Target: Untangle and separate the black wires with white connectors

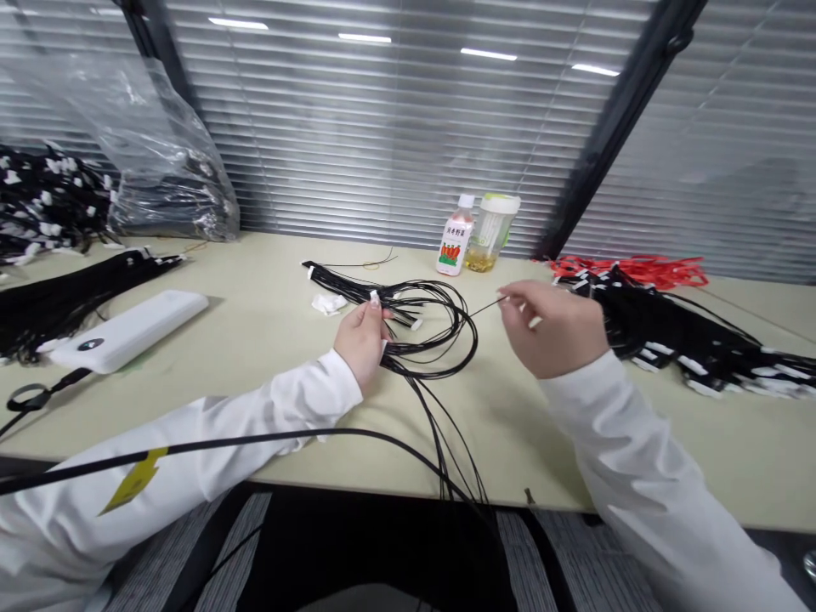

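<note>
The head view is showing two bare hands working over a pale table (pixel 255 340). The left hand (pixel 362 342) is clenching its grip on a black cable bundle (pixel 477 342), with a white connector (pixel 375 297) standing at its thumb tip. The bundle is lying near the middle of the table, its loop curving out between the hands and some strands trailing down over the near edge. The right hand (pixel 553 330) is pinching the end of a thin black wire (pixel 488 306) between thumb and fingertips, and the wire is stretching toward the loop.

A crumpled white piece (pixel 329 304) is lying just beside the bundle's far-left part. Beyond the loop, a labelled bottle (pixel 454 240) is standing beside a lidded cup (pixel 492 231) that is holding yellowish liquid. On the left, a white power bank (pixel 137 327) is resting near black cables (pixel 70 293), with a clear plastic bag (pixel 172 183) lying behind. On the right, more black cables (pixel 676 327) are lying in front of red strips (pixel 650 269). A thick black cord (pixel 306 434) is passing across the left sleeve, carrying a yellow tag (pixel 135 483).
</note>
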Tool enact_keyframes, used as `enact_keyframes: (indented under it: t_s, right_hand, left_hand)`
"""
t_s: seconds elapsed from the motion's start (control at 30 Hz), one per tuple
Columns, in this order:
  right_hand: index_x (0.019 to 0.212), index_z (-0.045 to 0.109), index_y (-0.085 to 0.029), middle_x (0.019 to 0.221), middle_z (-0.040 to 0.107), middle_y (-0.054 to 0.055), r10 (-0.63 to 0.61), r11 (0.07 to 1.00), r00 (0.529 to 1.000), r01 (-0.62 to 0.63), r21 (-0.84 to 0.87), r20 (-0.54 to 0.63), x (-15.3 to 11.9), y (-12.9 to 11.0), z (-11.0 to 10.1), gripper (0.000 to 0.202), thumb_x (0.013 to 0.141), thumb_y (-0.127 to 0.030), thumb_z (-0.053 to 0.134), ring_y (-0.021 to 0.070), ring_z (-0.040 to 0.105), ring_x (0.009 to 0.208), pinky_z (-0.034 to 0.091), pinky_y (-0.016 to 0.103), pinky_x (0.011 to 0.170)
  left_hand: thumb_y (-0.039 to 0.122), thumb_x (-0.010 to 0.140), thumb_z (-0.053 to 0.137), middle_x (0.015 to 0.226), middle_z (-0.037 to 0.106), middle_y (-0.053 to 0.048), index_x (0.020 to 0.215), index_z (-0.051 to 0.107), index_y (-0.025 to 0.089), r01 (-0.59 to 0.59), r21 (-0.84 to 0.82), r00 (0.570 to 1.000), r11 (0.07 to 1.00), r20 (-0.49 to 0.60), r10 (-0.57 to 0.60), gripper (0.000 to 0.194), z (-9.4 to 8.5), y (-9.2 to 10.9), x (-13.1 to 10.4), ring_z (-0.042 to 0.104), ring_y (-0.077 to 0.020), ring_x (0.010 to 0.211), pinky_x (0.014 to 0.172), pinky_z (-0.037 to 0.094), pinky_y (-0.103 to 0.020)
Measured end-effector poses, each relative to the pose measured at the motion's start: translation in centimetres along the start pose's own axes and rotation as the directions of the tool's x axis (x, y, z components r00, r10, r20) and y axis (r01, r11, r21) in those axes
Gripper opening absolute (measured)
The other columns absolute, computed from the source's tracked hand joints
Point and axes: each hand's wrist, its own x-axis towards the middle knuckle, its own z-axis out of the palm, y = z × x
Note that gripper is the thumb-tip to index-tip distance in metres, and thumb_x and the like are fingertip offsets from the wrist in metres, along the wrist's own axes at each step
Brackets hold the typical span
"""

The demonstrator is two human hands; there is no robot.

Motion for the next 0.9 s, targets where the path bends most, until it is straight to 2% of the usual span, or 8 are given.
enact_keyframes:
  t_s: [0.07,0.13,0.2,0.23,0.27,0.33,0.5,0.9]
  right_hand:
    - [0.087,0.062,-0.016,0.088,0.062,0.007,0.071,0.908,0.994,-0.031,0.418,-0.080,0.2,-0.4,-0.7,0.022,0.068,-0.023,0.055,0.0152,0.057,0.078,0.045,0.030,0.071]
    - [0.086,0.061,-0.020,0.090,0.061,0.004,0.198,0.591,0.980,-0.122,0.797,0.003,0.2,-1.0,-1.0,0.018,0.070,-0.024,0.054,0.0137,0.058,0.080,0.048,0.031,0.071]
    - [0.086,0.060,-0.025,0.075,0.060,-0.001,0.265,0.303,0.956,-0.205,0.931,0.124,0.1,-1.6,-0.8,0.016,0.072,-0.024,0.053,0.0079,0.056,0.058,0.048,0.027,0.057]
    - [0.092,0.058,-0.028,0.067,0.058,-0.003,0.265,0.250,0.949,-0.236,0.939,0.168,0.1,-1.7,-0.6,0.021,0.072,-0.024,0.054,0.0052,0.050,0.047,0.045,0.023,0.048]
    - [0.100,0.054,-0.030,0.061,0.056,-0.005,0.249,0.248,0.945,-0.272,0.930,0.211,-0.1,-1.8,-0.3,0.028,0.072,-0.025,0.054,0.0037,0.044,0.039,0.041,0.021,0.041]
    - [0.108,0.049,-0.027,0.054,0.052,-0.006,0.198,0.346,0.934,-0.351,0.870,0.297,-0.3,-1.8,0.4,0.037,0.072,-0.028,0.054,0.0034,0.038,0.035,0.033,0.019,0.035]
    - [0.070,0.061,-0.013,0.052,0.050,0.000,0.099,0.694,0.936,-0.309,0.651,0.339,-0.9,-2.3,1.0,0.022,0.072,-0.034,0.054,0.0051,0.042,0.048,0.035,0.019,0.046]
    - [0.062,0.054,-0.012,0.047,0.043,-0.002,0.120,0.838,0.906,-0.312,0.448,0.406,-1.1,-2.8,0.9,0.031,0.072,-0.041,0.050,0.0035,0.033,0.044,0.029,0.017,0.044]
  left_hand:
    - [0.048,0.078,0.036,0.039,0.041,0.005,0.066,0.051,0.014,0.006,0.021,1.000,1.000,0.004,-0.006,0.039,0.0,0.1,-0.1,0.038,-0.0059,0.038,0.043,0.030,-0.018]
    - [0.047,0.079,0.035,0.040,0.042,0.004,0.066,0.052,0.014,0.003,0.049,0.999,0.999,0.036,-0.005,0.039,0.0,0.2,-0.4,0.039,-0.0059,0.040,0.044,0.031,-0.018]
    - [0.046,0.079,0.036,0.040,0.041,0.004,0.066,0.051,0.014,-0.007,0.072,0.994,0.997,0.113,-0.001,0.038,0.1,0.3,-0.9,0.040,-0.0058,0.040,0.044,0.031,-0.017]
    - [0.046,0.079,0.036,0.039,0.040,0.005,0.066,0.051,0.014,-0.011,0.076,0.987,0.997,0.161,-0.001,0.037,0.1,0.4,-1.2,0.039,-0.0057,0.039,0.043,0.031,-0.017]
    - [0.046,0.078,0.036,0.038,0.039,0.005,0.067,0.050,0.015,-0.013,0.076,0.977,0.997,0.212,-0.003,0.036,0.2,0.4,-1.5,0.038,-0.0057,0.038,0.042,0.031,-0.017]
    - [0.048,0.078,0.036,0.036,0.037,0.006,0.067,0.048,0.015,-0.014,0.062,0.954,0.998,0.298,-0.005,0.036,0.2,0.7,-2.2,0.036,-0.0056,0.035,0.040,0.031,-0.017]
    - [0.050,0.077,0.036,0.035,0.038,0.006,0.067,0.047,0.015,-0.043,0.039,0.944,0.998,0.329,0.028,0.038,0.1,1.3,-2.8,0.037,-0.0059,0.034,0.040,0.031,-0.017]
    - [0.050,0.077,0.036,0.035,0.039,0.005,0.066,0.047,0.015,-0.073,0.057,0.939,0.996,0.339,0.050,0.039,-0.1,1.6,-3.3,0.038,-0.0056,0.034,0.039,0.032,-0.017]
